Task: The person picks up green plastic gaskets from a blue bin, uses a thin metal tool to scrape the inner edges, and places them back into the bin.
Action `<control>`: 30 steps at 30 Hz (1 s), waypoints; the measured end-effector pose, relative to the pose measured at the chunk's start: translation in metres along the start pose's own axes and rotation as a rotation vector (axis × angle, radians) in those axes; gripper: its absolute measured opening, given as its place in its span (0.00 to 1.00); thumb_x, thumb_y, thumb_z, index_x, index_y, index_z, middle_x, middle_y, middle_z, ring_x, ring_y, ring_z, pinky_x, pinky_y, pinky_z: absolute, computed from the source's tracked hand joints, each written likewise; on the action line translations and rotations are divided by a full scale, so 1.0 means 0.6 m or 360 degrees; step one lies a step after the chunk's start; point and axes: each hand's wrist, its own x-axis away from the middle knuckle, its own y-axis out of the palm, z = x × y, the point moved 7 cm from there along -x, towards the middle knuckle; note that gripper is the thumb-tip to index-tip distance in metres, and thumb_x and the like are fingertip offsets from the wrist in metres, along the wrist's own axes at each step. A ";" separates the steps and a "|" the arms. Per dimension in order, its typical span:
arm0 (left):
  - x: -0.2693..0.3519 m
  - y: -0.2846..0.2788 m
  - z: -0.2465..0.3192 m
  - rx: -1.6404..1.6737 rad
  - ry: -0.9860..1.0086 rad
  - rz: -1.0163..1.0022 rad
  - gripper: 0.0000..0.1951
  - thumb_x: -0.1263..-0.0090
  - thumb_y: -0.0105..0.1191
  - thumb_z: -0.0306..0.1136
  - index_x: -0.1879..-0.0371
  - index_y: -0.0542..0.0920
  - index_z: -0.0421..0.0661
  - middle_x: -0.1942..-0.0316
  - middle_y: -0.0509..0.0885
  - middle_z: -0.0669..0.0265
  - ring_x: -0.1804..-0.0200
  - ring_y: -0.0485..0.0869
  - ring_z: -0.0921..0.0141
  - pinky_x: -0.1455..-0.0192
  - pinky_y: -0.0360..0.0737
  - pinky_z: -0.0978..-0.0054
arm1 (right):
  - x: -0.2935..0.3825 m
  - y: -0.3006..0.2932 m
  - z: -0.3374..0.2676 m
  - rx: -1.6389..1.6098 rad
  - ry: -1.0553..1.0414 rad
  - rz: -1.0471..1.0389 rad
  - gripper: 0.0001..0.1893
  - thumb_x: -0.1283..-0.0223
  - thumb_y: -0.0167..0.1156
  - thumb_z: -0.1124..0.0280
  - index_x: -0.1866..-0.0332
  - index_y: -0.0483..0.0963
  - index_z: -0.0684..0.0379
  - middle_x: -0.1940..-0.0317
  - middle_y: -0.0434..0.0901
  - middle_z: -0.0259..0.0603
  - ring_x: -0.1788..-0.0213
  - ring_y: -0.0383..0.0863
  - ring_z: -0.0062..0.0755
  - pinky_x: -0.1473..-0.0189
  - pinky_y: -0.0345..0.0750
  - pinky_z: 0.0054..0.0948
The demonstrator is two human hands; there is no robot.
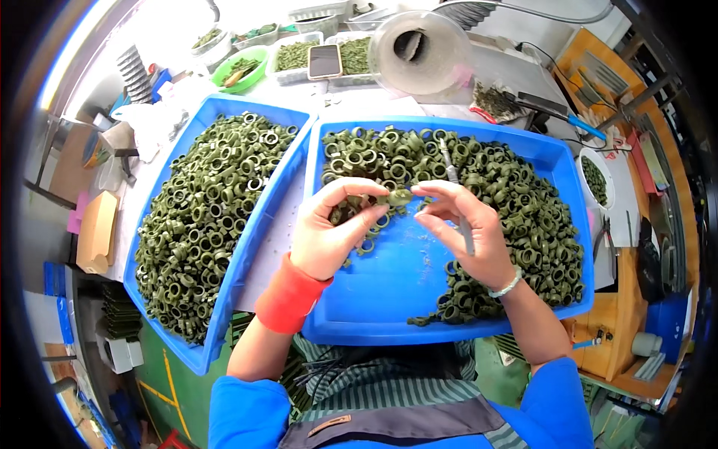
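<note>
My left hand (pixel 331 230), in a red wristband, pinches a small olive-green moulded ring part (pixel 400 197) between thumb and fingertips. Facing it is my right hand (pixel 471 224), its thumb and index finger slightly apart near the part. A slim grey-handled craft knife (pixel 450 171) is tucked through the right hand's fingers, its tip pointing away from me. Both hands are above a blue plastic tray (pixel 381 303), where green ring parts (pixel 533 236) are heaped along the back and right. Whether the right fingertips touch the held part cannot be told.
Another blue tray (pixel 258 236), piled with similar rings (pixel 196 224), stands at left. Behind are a green bowl (pixel 255 77), tubs of small green pieces (pixel 294 55), a phone (pixel 325 62) and a large clear funnel-shaped hood (pixel 443 62). A white bowl (pixel 582 196) sits at right.
</note>
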 end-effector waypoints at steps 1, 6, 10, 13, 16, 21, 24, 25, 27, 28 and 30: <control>0.006 0.014 -0.002 0.0072 -0.0116 -0.0057 0.10 0.34 0.63 0.21 0.54 0.84 0.43 0.65 0.83 0.74 0.75 0.74 0.86 0.74 0.69 0.87 | 0.000 0.002 -0.006 0.0027 -0.0040 -0.0021 0.16 0.39 0.66 0.78 0.45 0.78 0.63 0.53 0.85 0.42 0.57 0.87 0.27 0.53 0.83 0.26; 0.012 0.047 -0.010 0.0179 -0.0354 -0.0243 0.10 0.33 0.64 0.24 0.54 0.84 0.44 0.62 0.83 0.73 0.74 0.76 0.84 0.76 0.70 0.86 | 0.005 -0.014 0.001 0.0134 -0.0110 0.0036 0.12 0.41 0.68 0.78 0.51 0.82 0.62 0.61 0.87 0.44 0.64 0.87 0.31 0.61 0.82 0.27; 0.009 0.058 -0.005 0.0188 -0.0269 -0.0224 0.09 0.33 0.64 0.25 0.55 0.85 0.44 0.63 0.84 0.71 0.75 0.77 0.83 0.77 0.70 0.85 | 0.004 -0.018 -0.011 0.0300 -0.0229 0.0018 0.13 0.42 0.68 0.78 0.51 0.82 0.62 0.60 0.87 0.45 0.64 0.87 0.33 0.60 0.82 0.28; 0.010 0.060 -0.005 0.0224 -0.0250 -0.0240 0.08 0.33 0.64 0.25 0.55 0.86 0.43 0.64 0.84 0.70 0.75 0.77 0.83 0.77 0.70 0.85 | 0.006 -0.013 -0.021 0.0323 -0.0324 -0.0035 0.13 0.42 0.68 0.78 0.52 0.82 0.62 0.60 0.87 0.46 0.63 0.88 0.35 0.60 0.82 0.28; 0.011 0.059 -0.011 0.0319 -0.0313 -0.0268 0.08 0.31 0.62 0.24 0.55 0.86 0.41 0.66 0.83 0.70 0.76 0.74 0.83 0.77 0.67 0.85 | 0.008 -0.014 -0.018 0.0284 -0.0278 -0.0074 0.12 0.41 0.67 0.78 0.51 0.82 0.62 0.61 0.87 0.45 0.63 0.88 0.33 0.60 0.82 0.28; 0.012 0.056 -0.022 0.0397 -0.0401 -0.0294 0.07 0.28 0.58 0.25 0.55 0.85 0.39 0.70 0.80 0.70 0.78 0.71 0.83 0.78 0.64 0.85 | 0.009 -0.006 -0.001 -0.0076 -0.0029 -0.0210 0.12 0.38 0.65 0.79 0.49 0.81 0.63 0.63 0.87 0.42 0.60 0.89 0.26 0.59 0.83 0.23; 0.012 0.056 -0.025 0.0432 -0.0459 -0.0316 0.07 0.27 0.57 0.26 0.55 0.85 0.40 0.72 0.80 0.70 0.78 0.71 0.83 0.79 0.64 0.85 | 0.011 -0.003 0.009 -0.0226 0.0077 -0.0235 0.12 0.37 0.63 0.80 0.48 0.81 0.65 0.63 0.88 0.43 0.58 0.89 0.26 0.58 0.83 0.23; 0.011 0.057 -0.027 0.0428 -0.0477 -0.0319 0.07 0.27 0.57 0.27 0.55 0.85 0.40 0.72 0.80 0.70 0.78 0.71 0.83 0.79 0.64 0.86 | 0.010 -0.003 0.009 -0.0223 0.0077 -0.0236 0.12 0.37 0.63 0.80 0.48 0.81 0.65 0.63 0.88 0.43 0.58 0.89 0.26 0.58 0.83 0.23; 0.011 0.056 -0.028 0.0423 -0.0493 -0.0316 0.07 0.26 0.56 0.28 0.55 0.85 0.41 0.73 0.80 0.71 0.78 0.71 0.83 0.79 0.64 0.86 | 0.009 -0.001 0.009 -0.0258 0.0070 -0.0247 0.12 0.36 0.62 0.80 0.48 0.81 0.66 0.63 0.88 0.43 0.57 0.89 0.26 0.57 0.83 0.22; 0.012 0.055 -0.027 0.0425 -0.0503 -0.0325 0.08 0.26 0.57 0.28 0.53 0.85 0.41 0.72 0.80 0.70 0.78 0.71 0.83 0.79 0.64 0.86 | 0.008 0.000 0.009 -0.0261 0.0067 -0.0252 0.12 0.36 0.62 0.80 0.48 0.81 0.66 0.63 0.88 0.43 0.57 0.89 0.26 0.57 0.83 0.22; 0.015 0.048 -0.021 0.0412 -0.0507 -0.0310 0.09 0.26 0.57 0.29 0.52 0.84 0.42 0.72 0.80 0.70 0.78 0.71 0.84 0.78 0.65 0.86 | 0.005 0.006 0.012 -0.0224 0.0111 -0.0256 0.11 0.36 0.63 0.79 0.49 0.81 0.66 0.63 0.88 0.43 0.58 0.89 0.25 0.58 0.82 0.22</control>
